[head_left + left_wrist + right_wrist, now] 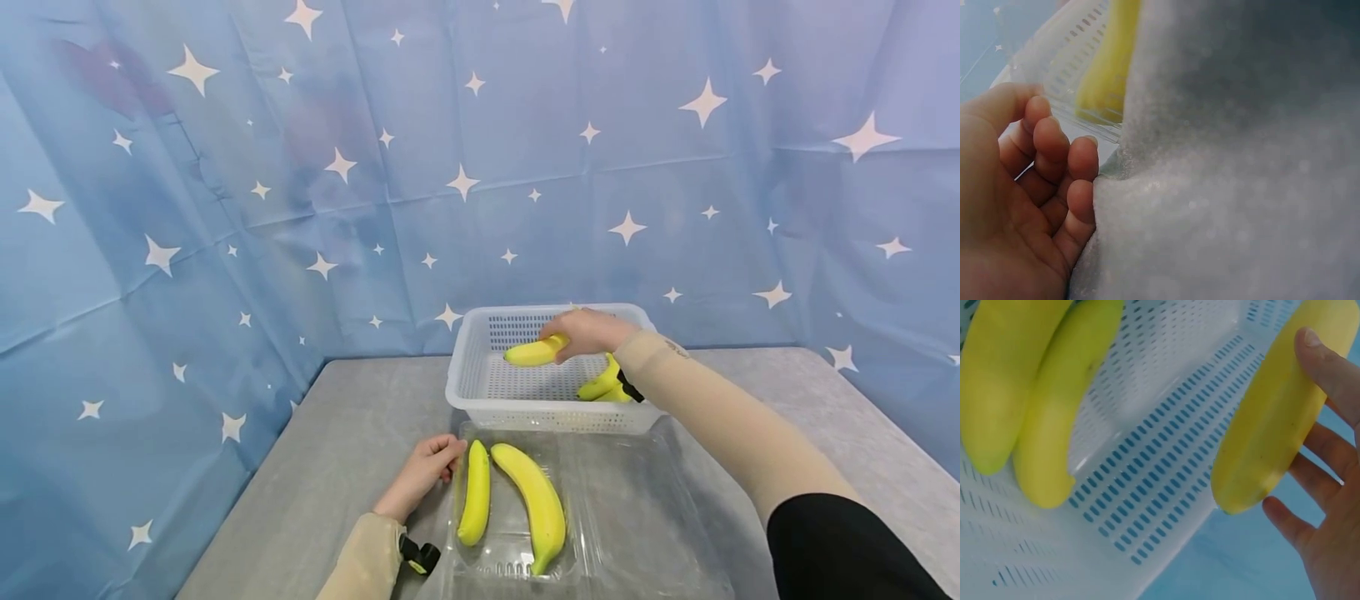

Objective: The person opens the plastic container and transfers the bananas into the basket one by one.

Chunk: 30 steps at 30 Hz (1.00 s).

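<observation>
Right hand (pixel 588 332): fingers closed around one smooth, yellow, gently curved banana (pixel 531 353). In the right wrist view the thumb lies along one flank of this banana and the other fingers (pixel 1327 450) are on the opposite side, spread somewhat from one another; the little finger stands off from the rest, its tip beside the banana's rounded end. One end of the banana projects well beyond the grip.

Position of held banana: over the interior of a white, rectangular, perforated plastic basket (pixel 555 407), inside its outline as seen from the head. Contact with the basket wall or floor: cannot tell.

Basket contents: two yellow bananas (pixel 1063 419) visible side by side and touching in the right wrist view; the head view puts them at the basket's right, partly behind the right wrist.

Left hand (pixel 427 471): fingers bent, thumb and index finger together, pinching the left rim of a clear, thin plastic hinged container (pixel 637 508). Remaining fingers curl loosely below, as the left wrist view shows.

Container: lies opened out in front of the basket. Its left half holds two bananas lengthwise with a gap between them: a slim, nearly straight yellow banana (pixel 474 496) near the left wall, and a larger, bowed yellow banana (pixel 536 504) to its right.

Support: grey, mottled worktop (pixel 375 400). Behind it hangs a blue-violet cloth backdrop (pixel 525 125) printed with white four-pointed stars.
</observation>
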Tool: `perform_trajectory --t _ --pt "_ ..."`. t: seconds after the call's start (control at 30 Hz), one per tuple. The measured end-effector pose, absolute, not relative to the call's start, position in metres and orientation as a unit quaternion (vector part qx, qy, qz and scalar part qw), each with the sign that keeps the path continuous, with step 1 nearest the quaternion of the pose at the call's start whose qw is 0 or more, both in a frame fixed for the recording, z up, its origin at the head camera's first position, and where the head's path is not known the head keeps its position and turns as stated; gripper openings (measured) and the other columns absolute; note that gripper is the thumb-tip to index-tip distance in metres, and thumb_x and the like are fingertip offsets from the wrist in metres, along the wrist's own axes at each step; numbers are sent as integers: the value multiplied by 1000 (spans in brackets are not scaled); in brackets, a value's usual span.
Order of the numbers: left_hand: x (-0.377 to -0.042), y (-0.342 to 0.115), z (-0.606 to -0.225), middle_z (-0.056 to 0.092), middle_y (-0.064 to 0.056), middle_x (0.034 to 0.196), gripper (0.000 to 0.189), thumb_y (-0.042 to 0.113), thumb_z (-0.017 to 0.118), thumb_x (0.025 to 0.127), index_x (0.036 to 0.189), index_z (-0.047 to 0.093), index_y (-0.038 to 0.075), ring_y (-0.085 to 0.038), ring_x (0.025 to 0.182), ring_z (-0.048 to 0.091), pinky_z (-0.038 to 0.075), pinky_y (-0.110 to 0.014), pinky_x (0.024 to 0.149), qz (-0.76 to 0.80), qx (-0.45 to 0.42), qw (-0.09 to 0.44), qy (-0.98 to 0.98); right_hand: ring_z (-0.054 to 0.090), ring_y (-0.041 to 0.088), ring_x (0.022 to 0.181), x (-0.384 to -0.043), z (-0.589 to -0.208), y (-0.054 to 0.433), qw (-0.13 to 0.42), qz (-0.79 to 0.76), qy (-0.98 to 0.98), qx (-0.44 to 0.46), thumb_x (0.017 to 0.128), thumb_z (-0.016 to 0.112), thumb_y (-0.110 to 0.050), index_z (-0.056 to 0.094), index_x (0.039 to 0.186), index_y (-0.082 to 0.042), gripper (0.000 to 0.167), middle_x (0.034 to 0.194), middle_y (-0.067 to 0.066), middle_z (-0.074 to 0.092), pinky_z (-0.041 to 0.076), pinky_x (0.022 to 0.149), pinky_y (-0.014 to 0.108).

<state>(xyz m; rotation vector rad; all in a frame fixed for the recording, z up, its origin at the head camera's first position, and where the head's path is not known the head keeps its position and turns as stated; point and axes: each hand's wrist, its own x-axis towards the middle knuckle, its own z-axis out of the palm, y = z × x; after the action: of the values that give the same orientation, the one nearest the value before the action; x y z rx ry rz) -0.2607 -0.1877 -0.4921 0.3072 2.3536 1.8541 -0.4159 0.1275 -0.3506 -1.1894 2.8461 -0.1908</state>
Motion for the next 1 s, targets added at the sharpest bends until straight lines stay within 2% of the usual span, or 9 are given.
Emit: perform_trajectory --t 0.2,0.37,0.5,0.73,1.0 --pt "-258 -187 -492 50 1 64 39 35 59 97 71 52 6 -12 56 44 39 -22 54 614 105 66 780 60 22 107 -423 -362 132 43 -67 919 -385 81 80 -19 66 123 -16 44 117 -1 65 48 91 43" --pt "-258 -186 -493 51 0 64 40 32 60 97 74 53 1 -12 56 44 40 -23 54 619 101 62 776 59 23 108 -426 -368 134 43 -67 923 -376 81 80 -21 65 124 -16 46 118 0 65 47 92 43" --pt "-259 -186 -493 51 0 65 42 33 59 97 76 53 -2 -13 57 44 40 -23 55 619 98 63 777 58 24 110 -426 -372 134 66 -72 923 -372 83 78 -22 64 126 -15 46 121 2 64 46 93 45" --pt "-258 -187 -494 51 1 64 40 35 61 96 72 53 3 -11 55 44 39 -22 53 613 99 62 782 58 23 109 -427 -382 130 97 -69 921 -370 84 77 -23 64 125 -14 44 121 1 64 47 92 43" --pt "-261 -188 -493 51 1 64 40 36 60 96 71 54 6 -11 54 44 39 -23 52 608 102 62 785 58 24 110 -426 -386 132 94 -72 924 -363 82 79 -23 65 124 -13 44 121 2 64 46 93 44"
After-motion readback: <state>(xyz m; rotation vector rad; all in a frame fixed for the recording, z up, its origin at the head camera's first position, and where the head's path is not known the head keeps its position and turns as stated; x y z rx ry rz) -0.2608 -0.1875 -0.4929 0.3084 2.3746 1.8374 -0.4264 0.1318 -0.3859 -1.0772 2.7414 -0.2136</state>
